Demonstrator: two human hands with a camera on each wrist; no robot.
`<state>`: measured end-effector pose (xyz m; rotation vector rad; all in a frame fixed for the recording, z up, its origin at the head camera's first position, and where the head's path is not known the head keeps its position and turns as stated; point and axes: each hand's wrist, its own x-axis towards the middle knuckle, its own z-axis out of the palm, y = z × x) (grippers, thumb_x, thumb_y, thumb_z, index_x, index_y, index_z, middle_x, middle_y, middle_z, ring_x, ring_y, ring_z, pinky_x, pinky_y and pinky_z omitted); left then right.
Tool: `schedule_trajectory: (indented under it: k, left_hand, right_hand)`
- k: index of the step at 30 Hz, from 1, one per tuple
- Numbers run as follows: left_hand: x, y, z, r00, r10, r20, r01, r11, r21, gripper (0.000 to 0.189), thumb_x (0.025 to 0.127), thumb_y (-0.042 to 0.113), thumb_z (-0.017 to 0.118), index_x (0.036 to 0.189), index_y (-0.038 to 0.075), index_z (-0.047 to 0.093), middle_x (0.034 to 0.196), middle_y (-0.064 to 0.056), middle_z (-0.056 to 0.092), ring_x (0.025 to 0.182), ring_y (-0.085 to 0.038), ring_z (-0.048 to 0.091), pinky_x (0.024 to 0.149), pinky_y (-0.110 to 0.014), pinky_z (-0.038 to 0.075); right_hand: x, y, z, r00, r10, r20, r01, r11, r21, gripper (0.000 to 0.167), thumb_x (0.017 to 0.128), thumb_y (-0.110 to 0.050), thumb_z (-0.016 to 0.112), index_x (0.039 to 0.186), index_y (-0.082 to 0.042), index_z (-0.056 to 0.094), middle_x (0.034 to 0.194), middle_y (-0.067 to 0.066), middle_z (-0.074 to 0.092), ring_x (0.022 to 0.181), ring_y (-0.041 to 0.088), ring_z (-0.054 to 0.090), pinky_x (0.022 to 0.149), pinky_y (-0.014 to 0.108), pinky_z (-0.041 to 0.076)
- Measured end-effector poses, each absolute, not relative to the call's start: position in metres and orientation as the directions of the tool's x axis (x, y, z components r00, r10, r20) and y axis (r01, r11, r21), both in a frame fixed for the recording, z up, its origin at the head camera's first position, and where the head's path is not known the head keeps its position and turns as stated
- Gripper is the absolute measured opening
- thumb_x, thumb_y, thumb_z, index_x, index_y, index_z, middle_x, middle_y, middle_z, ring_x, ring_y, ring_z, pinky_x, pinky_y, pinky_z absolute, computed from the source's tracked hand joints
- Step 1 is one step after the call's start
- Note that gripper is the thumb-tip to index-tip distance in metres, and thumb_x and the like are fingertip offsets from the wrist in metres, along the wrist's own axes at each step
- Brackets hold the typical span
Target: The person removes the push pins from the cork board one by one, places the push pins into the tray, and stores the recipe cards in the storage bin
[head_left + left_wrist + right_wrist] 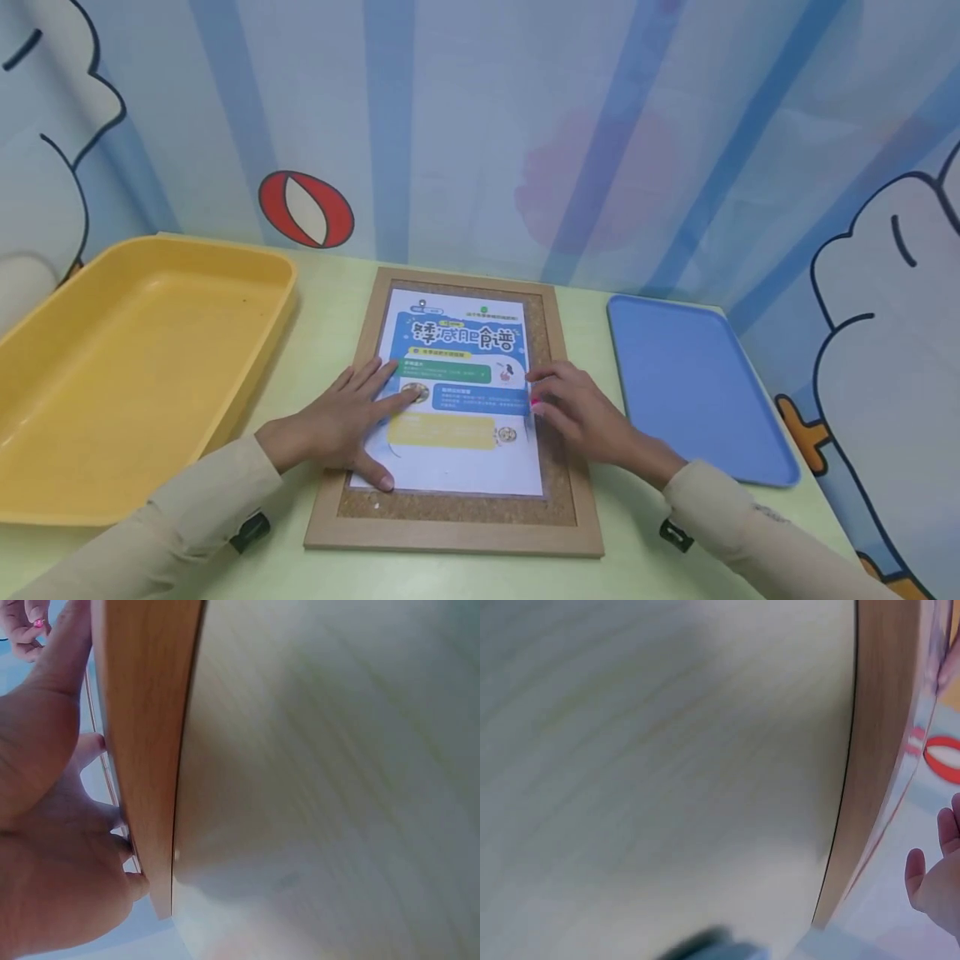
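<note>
A printed paper sheet [480, 471] with blue, green and yellow panels lies on a wood-framed cork board [457, 510]. My left hand [341, 423] rests spread over the sheet's left side, index finger reaching onto the print and thumb near its lower left corner. At the sheet's right edge, my right hand [581, 414] pinches a small pink pushpin [535, 402] between thumb and fingers. In the left wrist view, the pushpin [39, 623] shows at the fingertips. Only some fingers of the right hand [941, 881] enter the right wrist view.
To the left stands a deep yellow tray [135, 367]. A flat blue tray [697, 387] lies to the right of the board. Behind the pale tabletop [450, 577] hangs a backdrop [465, 133] with cartoon prints.
</note>
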<state>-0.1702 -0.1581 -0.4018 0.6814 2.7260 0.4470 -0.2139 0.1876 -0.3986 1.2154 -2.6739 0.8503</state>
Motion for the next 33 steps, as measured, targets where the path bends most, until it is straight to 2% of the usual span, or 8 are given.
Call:
schedule_trajectory:
  k: [5, 9, 13, 20, 31, 33]
  left_hand:
    - [-0.171, -0.159, -0.400, -0.843, 0.498, -0.205, 0.409, 0.839, 0.359, 0.118, 0.061, 0.072, 0.080, 0.157, 0.021, 0.033, 0.167, -0.024, 0.006, 0.153, -0.049, -0.003, 0.121, -0.067, 0.002]
    - [-0.171, -0.159, -0.400, -0.844, 0.497, -0.200, 0.409, 0.839, 0.358, 0.119, 0.061, 0.071, 0.081, 0.157, 0.020, 0.033, 0.167, -0.025, 0.006, 0.153, -0.049, -0.002, 0.121, -0.068, 0.003]
    - [-0.171, -0.160, -0.401, -0.843, 0.503, -0.191, 0.418, 0.836, 0.357, 0.119, 0.061, 0.072, 0.081, 0.157, 0.020, 0.033, 0.167, -0.025, 0.007, 0.153, -0.050, -0.001, 0.120, -0.069, 0.003]
    - [-0.173, -0.160, -0.403, -0.840, 0.510, -0.184, 0.428, 0.832, 0.352, 0.120, 0.060, 0.073, 0.080, 0.157, 0.019, 0.034, 0.166, -0.026, 0.008, 0.153, -0.050, -0.001, 0.120, -0.069, 0.005]
    - [-0.171, -0.159, -0.401, -0.836, 0.523, -0.169, 0.445, 0.825, 0.349, 0.120, 0.061, 0.073, 0.079, 0.157, 0.018, 0.033, 0.165, -0.028, 0.009, 0.152, -0.052, 0.002, 0.119, -0.071, 0.006]
    - [-0.171, -0.158, -0.402, -0.836, 0.523, -0.166, 0.447, 0.824, 0.349, 0.120, 0.061, 0.073, 0.080, 0.157, 0.018, 0.033, 0.165, -0.028, 0.009, 0.152, -0.052, 0.002, 0.119, -0.071, 0.007]
  right_hand:
    - [-0.218, 0.210, -0.396, -0.706, -0.614, 0.352, -0.702, 0.548, -0.455, 0.010, 0.094, -0.003, 0.066, 0.103, -0.002, 0.070, 0.124, 0.017, 0.063, 0.120, 0.034, 0.058, 0.100, 0.055, 0.049]
    - [-0.221, 0.230, -0.398, -0.725, -0.573, 0.383, -0.688, 0.570, -0.449, 0.006, 0.094, 0.000, 0.065, 0.099, -0.003, 0.068, 0.123, 0.015, 0.062, 0.118, 0.035, 0.057, 0.097, 0.052, 0.048]
    - [-0.222, 0.250, -0.403, -0.719, -0.554, 0.419, -0.695, 0.576, -0.431, 0.005, 0.096, -0.001, 0.062, 0.096, -0.004, 0.066, 0.121, 0.015, 0.062, 0.116, 0.035, 0.057, 0.093, 0.044, 0.046]
    - [-0.226, 0.282, -0.409, -0.720, -0.501, 0.481, -0.689, 0.603, -0.402, 0.002, 0.094, 0.002, 0.064, 0.095, 0.001, 0.066, 0.118, 0.018, 0.063, 0.113, 0.037, 0.058, 0.095, 0.026, 0.042]
    - [-0.234, 0.327, -0.418, -0.797, -0.374, 0.474, -0.576, 0.705, -0.413, 0.006, 0.094, -0.001, 0.065, 0.093, 0.005, 0.067, 0.113, 0.023, 0.064, 0.108, 0.038, 0.058, 0.092, 0.015, 0.037]
    - [-0.236, 0.334, -0.420, -0.808, -0.358, 0.469, -0.558, 0.723, -0.409, 0.006, 0.093, 0.000, 0.066, 0.093, 0.006, 0.067, 0.113, 0.023, 0.064, 0.108, 0.039, 0.058, 0.092, 0.018, 0.037]
